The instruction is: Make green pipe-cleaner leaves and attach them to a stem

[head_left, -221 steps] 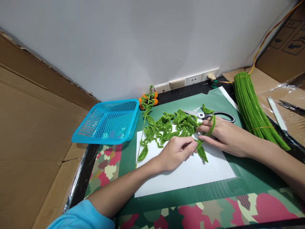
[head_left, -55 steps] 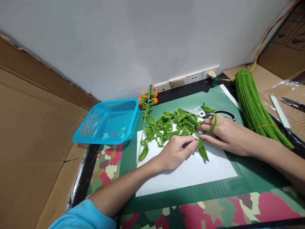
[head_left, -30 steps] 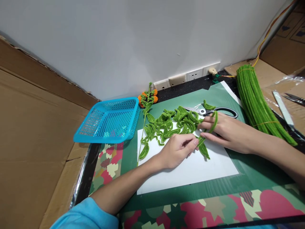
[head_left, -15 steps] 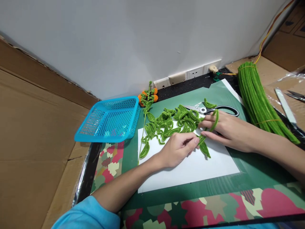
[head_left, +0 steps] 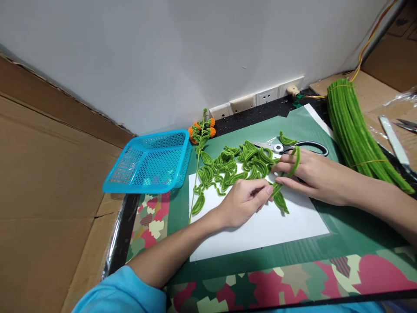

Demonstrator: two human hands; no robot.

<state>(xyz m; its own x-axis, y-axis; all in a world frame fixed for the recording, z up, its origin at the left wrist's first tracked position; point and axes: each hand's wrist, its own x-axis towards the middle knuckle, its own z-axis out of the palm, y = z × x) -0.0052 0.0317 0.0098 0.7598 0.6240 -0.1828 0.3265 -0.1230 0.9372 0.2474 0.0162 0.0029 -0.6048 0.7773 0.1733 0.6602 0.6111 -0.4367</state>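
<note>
My left hand (head_left: 249, 200) pinches one end of a green pipe cleaner (head_left: 296, 164) over the white paper (head_left: 241, 237). My right hand (head_left: 309, 174) has its thumb and fingers closed on the same pipe cleaner, which bends up in a loop past the fingers. Just below the two hands a leaf shape of green pipe cleaner (head_left: 281, 202) sticks out; whether it is joined to the held piece I cannot tell. Beyond my hands lies a pile of green pipe-cleaner leaves (head_left: 228, 163). Scissors (head_left: 278, 148) with dark handles lie behind my right hand, partly hidden.
A blue plastic basket (head_left: 177, 187) stands at the left. Beside it lies a leafy pipe-cleaner stem (head_left: 197, 174) near orange pipe-cleaner pieces (head_left: 211, 131). On the right are a thick bundle of green pipe cleaners (head_left: 355, 130) and a white-handled tool (head_left: 392, 138). Wall sockets (head_left: 267, 96) line the back.
Both hands keep nearly the same hold on the pipe cleaner. The view has shifted slightly.
</note>
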